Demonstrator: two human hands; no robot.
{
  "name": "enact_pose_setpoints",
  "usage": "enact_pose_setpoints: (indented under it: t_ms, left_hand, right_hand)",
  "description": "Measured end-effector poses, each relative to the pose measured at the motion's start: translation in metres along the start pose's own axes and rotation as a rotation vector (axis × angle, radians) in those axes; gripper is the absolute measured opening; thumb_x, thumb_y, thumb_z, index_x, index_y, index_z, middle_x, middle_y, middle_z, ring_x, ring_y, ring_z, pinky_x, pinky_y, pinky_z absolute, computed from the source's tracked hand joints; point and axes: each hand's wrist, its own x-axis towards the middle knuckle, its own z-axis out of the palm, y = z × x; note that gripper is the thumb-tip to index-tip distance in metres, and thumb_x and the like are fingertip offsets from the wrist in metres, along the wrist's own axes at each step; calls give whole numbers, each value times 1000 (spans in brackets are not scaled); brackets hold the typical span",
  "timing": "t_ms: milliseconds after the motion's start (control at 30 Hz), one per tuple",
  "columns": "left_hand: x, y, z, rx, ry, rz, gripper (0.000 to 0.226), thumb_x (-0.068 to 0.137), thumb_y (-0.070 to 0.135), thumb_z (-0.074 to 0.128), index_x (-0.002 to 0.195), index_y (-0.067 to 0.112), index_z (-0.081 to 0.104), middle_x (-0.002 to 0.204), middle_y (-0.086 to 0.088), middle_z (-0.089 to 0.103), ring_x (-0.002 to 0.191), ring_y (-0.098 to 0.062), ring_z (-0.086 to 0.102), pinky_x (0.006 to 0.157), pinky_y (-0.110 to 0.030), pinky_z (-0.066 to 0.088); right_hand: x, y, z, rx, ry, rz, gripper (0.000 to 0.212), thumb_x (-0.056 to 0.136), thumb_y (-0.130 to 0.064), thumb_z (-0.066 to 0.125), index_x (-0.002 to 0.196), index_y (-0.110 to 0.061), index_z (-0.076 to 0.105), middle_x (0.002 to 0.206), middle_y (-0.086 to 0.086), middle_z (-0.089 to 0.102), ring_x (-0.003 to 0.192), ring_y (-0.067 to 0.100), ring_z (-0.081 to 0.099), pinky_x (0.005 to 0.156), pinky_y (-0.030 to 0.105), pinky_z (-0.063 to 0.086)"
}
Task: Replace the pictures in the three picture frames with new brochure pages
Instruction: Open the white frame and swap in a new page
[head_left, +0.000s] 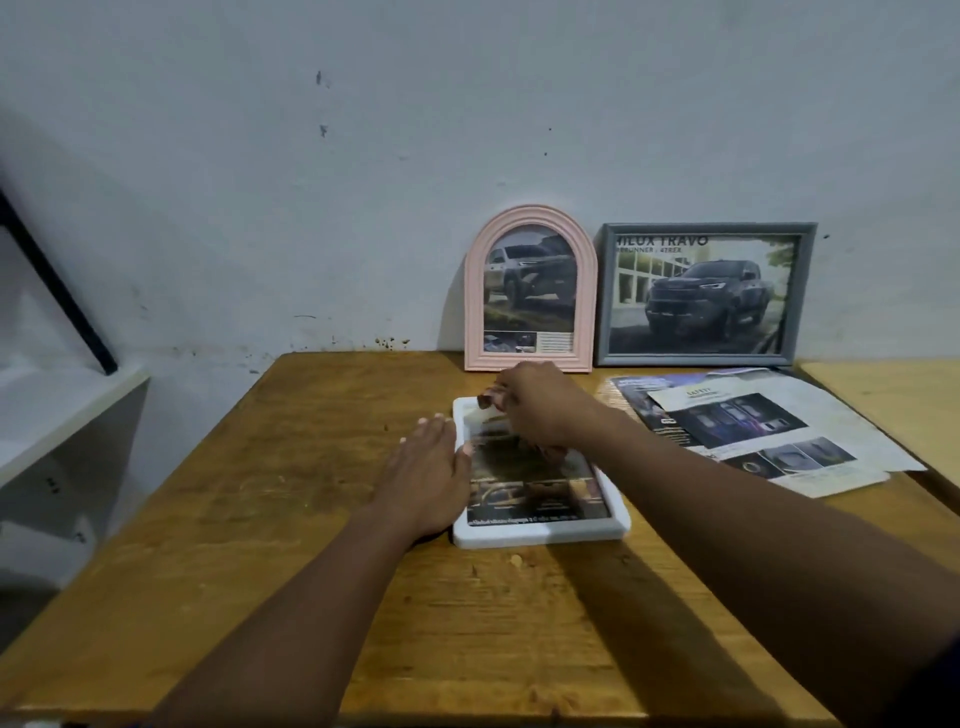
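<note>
White frame (540, 530): flat on table (291, 499), centre, page inside. Left hand (428, 467): open, flat beside frame's left edge. Right hand (540, 410): fingers curled at frame's top; grip unclear. Pink frame (530, 291), grey frame (704, 296): upright against wall. Brochure pages (769, 431): right.

dim, soft indoor light — arms cast long shadows on the table (260, 493), with wide-angle bending at edges.

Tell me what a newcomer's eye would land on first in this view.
Two hands at work on a white frame lying flat mid-table: the left hand rests flat along its left edge, the right hand picks at the page inside. Behind, a pink arched frame and a grey frame lean on the wall, both showing trucks.
</note>
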Motion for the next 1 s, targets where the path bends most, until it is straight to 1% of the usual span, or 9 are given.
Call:
enact_pose_setpoints:
  t_ms: [67,133,167,267,500,633,733,867,1000]
  left_hand:
    - [-1,0,1,29,19,15,59,109,41,21,161,15,14,170,-4,8,156,-20,1,124,-40,2]
    - [1,-1,0,73,25,38,59,108,42,19,162,17,12,170,-3,7,156,-20,-1,124,-40,0]
    - [3,-2,0,102,24,52,60,108,42,18,162,18,10,170,-2,6,156,-19,-2,124,-40,-1]
    - [5,-1,-2,186,12,85,62,107,45,14,162,18,6,170,-1,2,155,-18,-5,123,-39,-5]
    - [3,4,-4,267,-48,85,65,107,47,9,162,13,4,170,-3,0,155,-16,-8,125,-40,-7]
    - [5,5,-3,319,-43,85,67,106,49,8,161,11,7,170,-4,4,155,-16,-8,125,-42,-6]
    - [3,7,-4,339,-39,78,68,105,49,7,161,10,9,170,-6,6,155,-17,-7,125,-42,-6]
    - [3,7,-4,323,-36,71,70,105,52,6,161,10,9,170,-6,7,155,-18,-7,125,-41,-6]
    - [3,9,-3,314,-32,65,71,104,53,5,161,11,10,170,-5,7,155,-18,-7,125,-41,-6]
  right_hand:
    - [5,2,20,-72,-40,-67,37,98,-41,48,126,-24,64,137,3,57,127,29,47,102,46,42]
    - [1,11,32,-85,-46,-122,43,99,-46,40,136,-32,55,155,-4,39,146,27,25,114,53,25]
    - [-3,16,35,-84,-32,-171,45,99,-45,35,139,-33,52,157,-6,36,148,24,20,116,52,22]
    - [-9,29,39,-90,-53,-284,56,95,-42,29,146,-27,47,156,-6,40,149,18,24,118,47,25]
    - [1,27,52,-186,-64,-374,55,99,-38,27,148,-18,44,156,1,40,150,21,23,118,47,26]
    - [8,29,49,-193,-63,-361,50,102,-35,32,148,-19,45,154,0,43,148,20,28,118,43,27]
    - [5,31,50,-213,-46,-307,57,97,-41,25,145,-20,48,151,0,47,145,22,34,116,43,31]
    - [-7,45,43,-288,-46,-150,60,95,-45,31,148,-18,41,151,3,46,142,23,37,113,42,34]
    - [-26,39,41,-381,-32,4,61,96,-45,39,144,-7,40,147,13,47,138,30,38,112,43,30]
